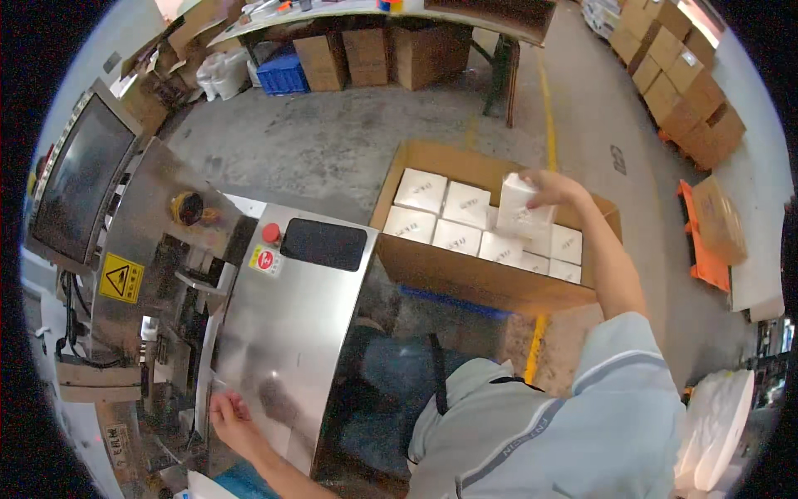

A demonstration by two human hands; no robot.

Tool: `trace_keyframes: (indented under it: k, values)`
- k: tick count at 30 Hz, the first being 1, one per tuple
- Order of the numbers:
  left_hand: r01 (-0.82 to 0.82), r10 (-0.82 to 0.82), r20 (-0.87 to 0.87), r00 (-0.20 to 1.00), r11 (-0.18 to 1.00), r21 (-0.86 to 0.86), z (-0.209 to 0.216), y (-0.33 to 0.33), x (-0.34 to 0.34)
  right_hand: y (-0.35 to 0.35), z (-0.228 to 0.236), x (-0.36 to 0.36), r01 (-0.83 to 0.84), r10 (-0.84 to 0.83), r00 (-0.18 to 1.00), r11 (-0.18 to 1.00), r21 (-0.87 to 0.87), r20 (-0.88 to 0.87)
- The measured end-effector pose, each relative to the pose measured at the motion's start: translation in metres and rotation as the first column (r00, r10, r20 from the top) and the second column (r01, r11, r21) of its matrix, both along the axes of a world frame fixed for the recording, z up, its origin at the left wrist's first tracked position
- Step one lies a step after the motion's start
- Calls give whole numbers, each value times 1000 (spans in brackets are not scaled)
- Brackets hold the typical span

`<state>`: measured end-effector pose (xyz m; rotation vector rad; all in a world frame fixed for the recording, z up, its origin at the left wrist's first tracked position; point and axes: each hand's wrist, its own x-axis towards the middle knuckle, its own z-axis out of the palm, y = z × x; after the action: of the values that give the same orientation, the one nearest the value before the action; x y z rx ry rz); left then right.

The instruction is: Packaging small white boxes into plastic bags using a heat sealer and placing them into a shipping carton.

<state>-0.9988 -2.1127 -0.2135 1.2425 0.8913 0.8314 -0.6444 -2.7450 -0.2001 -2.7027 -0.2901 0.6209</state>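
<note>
On the right, my right hand (559, 190) is closed on the upper part of a white box (524, 208), which is slightly blurred. It is over a large open cardboard carton (482, 270) packed with rows of similar white boxes (420, 190) with dark markings on top. My left hand (230, 412) is low at the left edge of the machine's brushed metal worktop (287, 333). Its fingers are curled together at the tips; whatever they may hold is too small to make out.
The metal machine at left carries a dark monitor (83, 179), a yellow warning label (122, 278), a red button (271, 233) and a black panel (324, 244). Beyond stands a table with cartons and a blue crate (282, 75) beneath. Stacked cartons (677, 75) and an orange pallet (702, 245) line the right.
</note>
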Motion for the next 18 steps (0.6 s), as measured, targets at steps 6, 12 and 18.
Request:
trace_keyframes:
  k: [6,12,18]
  values:
    - [157,-143,-140,980,983,96,30,-65,-25,-62,-237,19,131,-128,907,991,20,400]
    - [-188,236,-213,948,956,223,70,-37,-171,-82,-236,41,159,-125,943,983,-87,310]
    - [-714,729,0,685,671,198,10,28,-499,40,-163,4,67,-68,998,854,516,-18]
